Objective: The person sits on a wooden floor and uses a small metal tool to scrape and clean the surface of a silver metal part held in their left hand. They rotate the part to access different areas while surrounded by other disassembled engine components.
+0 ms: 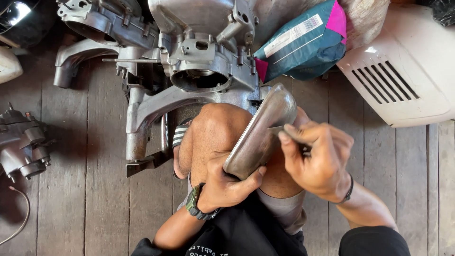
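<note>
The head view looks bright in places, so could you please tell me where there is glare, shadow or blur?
In the head view, daylight gleams on the curved metal cover held by the left hand; the white vented panel is nearly washed out; the top left corner lies in shadow; the right hand looks slightly soft; the engine case is sharp.

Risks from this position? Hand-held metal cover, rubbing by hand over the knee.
1. The left hand pinches only the lower end of the curved metal cover, propped on the bare knee; it may slip or twist under pressure.
2. The right hand presses a small grey piece near the cover's edge; fingertips could scrape on it.
3. If dropped, the cover may strike the engine casing just ahead.
</note>
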